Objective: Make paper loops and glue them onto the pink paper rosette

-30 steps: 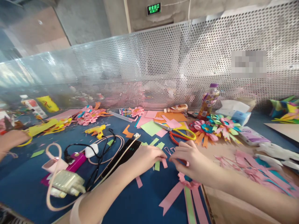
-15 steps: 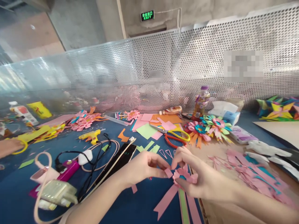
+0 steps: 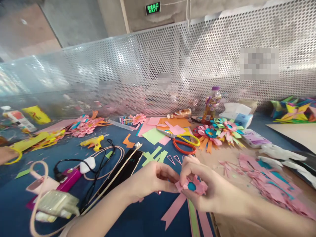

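A pink paper flower (image 3: 201,187) with a round blue centre is pinched between the thumb and fingers of my right hand (image 3: 212,189). From its underside hang paper ribbon tails (image 3: 172,212), pink and light green, with a notched end on the left one. My left hand (image 3: 158,179) is closed, its thumb and fingertips gripping a small pink paper strip (image 3: 178,187) at the flower's left edge. Whether that strip is attached to the flower cannot be made out. Just beyond my hands lie folded pink paper loops (image 3: 176,159).
Red-and-yellow-handled scissors (image 3: 184,148) lie near paper sheets (image 3: 154,135). Left are a phone (image 3: 123,171), a yellow glue gun (image 3: 95,143), cables and a magenta power strip (image 3: 70,180). Finished rosettes (image 3: 229,128) and pink scraps (image 3: 269,181) lie right. Another person's hand (image 3: 7,155) holds a yellow loop.
My left hand has brought the small pink strip against the flower's left edge. My right fingers have shifted left, and more of the blue centre shows. The view has tilted slightly.
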Available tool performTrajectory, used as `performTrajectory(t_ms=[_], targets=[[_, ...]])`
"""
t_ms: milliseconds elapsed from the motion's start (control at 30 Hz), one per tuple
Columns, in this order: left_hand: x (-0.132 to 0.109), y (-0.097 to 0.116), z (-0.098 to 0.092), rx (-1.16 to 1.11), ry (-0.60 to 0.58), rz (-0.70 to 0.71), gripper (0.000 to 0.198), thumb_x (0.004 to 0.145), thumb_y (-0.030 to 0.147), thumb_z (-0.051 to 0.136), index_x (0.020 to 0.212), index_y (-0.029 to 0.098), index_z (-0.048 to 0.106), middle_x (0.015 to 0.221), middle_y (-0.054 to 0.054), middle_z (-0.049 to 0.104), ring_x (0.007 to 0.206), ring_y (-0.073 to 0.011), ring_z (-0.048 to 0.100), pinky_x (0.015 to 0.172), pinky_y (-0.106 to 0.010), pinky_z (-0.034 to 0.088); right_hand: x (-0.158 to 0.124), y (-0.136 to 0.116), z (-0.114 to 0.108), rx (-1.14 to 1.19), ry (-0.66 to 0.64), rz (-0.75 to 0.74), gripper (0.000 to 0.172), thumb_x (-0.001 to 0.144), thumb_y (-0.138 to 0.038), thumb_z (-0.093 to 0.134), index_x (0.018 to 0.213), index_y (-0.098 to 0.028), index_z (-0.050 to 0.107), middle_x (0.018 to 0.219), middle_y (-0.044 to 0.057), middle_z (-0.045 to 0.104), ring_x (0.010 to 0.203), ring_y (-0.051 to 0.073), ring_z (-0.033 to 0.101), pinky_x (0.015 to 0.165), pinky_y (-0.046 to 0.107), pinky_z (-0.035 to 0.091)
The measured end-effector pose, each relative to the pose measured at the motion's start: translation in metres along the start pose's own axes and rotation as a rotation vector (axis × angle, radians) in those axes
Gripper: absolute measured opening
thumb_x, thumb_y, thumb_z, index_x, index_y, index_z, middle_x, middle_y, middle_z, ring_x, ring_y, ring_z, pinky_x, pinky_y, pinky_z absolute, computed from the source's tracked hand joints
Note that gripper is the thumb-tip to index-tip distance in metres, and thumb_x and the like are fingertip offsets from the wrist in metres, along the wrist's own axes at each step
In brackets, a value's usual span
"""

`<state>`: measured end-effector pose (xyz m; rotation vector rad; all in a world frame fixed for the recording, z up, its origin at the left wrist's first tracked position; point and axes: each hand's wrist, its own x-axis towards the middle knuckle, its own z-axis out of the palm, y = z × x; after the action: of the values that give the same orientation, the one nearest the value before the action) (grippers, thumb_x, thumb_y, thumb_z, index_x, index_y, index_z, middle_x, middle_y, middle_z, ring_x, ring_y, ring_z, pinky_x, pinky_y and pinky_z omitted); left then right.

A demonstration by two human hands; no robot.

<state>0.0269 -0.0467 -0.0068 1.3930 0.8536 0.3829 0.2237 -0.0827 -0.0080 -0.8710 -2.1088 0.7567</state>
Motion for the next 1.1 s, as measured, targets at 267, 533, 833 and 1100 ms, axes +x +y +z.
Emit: performTrajectory(t_ms=[267,533,833,1100], targets=[[0.0,0.001,0.002,-0.042,-0.027,-0.017,0.015,0.065,0.018,0.075,0.079,0.015,0.071,0.067,0.002,0.062,0.057,-0.0057,0.048,0.047,-0.016,0.029,-0.002,-0.002,0.001,0.006,-0.016,0.003,0.022,0.067,-0.002,0.055,0.077,-0.021,0.052,0.075,-0.002,0.047,0.072,0.013,0.047,0.066,0.027,0.039],[0.0,0.002,0.003,-0.088,-0.055,-0.031,0.013,0.063,0.015,0.075,0.075,0.015,0.071,0.062,0.004,0.059,0.053,-0.0041,0.045,0.047,-0.015,0.029,-0.003,-0.005,0.0,-0.001,-0.041,0.002,0.02,0.069,-0.004,0.055,0.076,-0.022,0.051,0.075,-0.002,0.048,0.071,0.013,0.047,0.068,0.028,0.04],[-0.001,0.001,0.003,-0.097,-0.076,-0.029,0.013,0.063,0.016,0.076,0.075,0.015,0.071,0.058,0.005,0.057,0.048,-0.0033,0.039,0.043,-0.016,0.026,-0.005,-0.009,0.002,0.032,-0.037,0.048,0.019,0.069,-0.004,0.053,0.076,-0.022,0.051,0.075,-0.002,0.049,0.071,0.013,0.048,0.067,0.028,0.041],[-0.002,0.002,0.003,-0.056,-0.059,-0.033,0.015,0.062,0.021,0.076,0.074,0.015,0.07,0.062,0.003,0.06,0.05,-0.0044,0.042,0.043,-0.016,0.027,-0.004,-0.011,0.003,0.137,-0.049,0.106,0.021,0.069,-0.003,0.052,0.077,-0.022,0.05,0.077,-0.002,0.05,0.073,0.013,0.048,0.059,0.024,0.041]])
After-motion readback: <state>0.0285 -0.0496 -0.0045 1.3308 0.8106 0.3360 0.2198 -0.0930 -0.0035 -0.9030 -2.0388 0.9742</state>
